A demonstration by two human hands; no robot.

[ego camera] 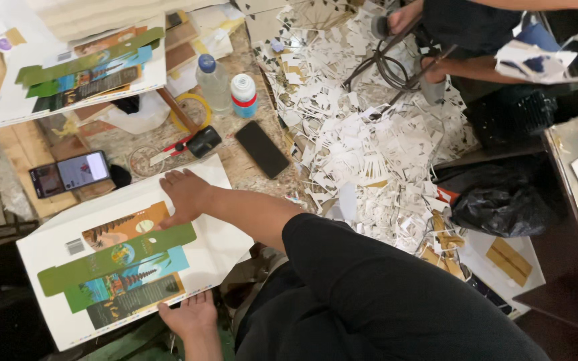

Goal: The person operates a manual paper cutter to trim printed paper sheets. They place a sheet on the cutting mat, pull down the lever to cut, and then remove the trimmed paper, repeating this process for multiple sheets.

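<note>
We press our right hand (183,194) flat, fingers spread, on the upper edge of the printed cardboard sheet (222,241), while our left hand (188,314) grips its lower edge. The sheet lies just below the black phone (261,148); paper scraps (362,154) heap beyond that phone.

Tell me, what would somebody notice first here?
Probably the big heap of white paper scraps spread across the middle of the table. Next, the colourful printed sheet at lower left, with the right hand flat on its top edge and the left hand at its bottom edge.
</note>
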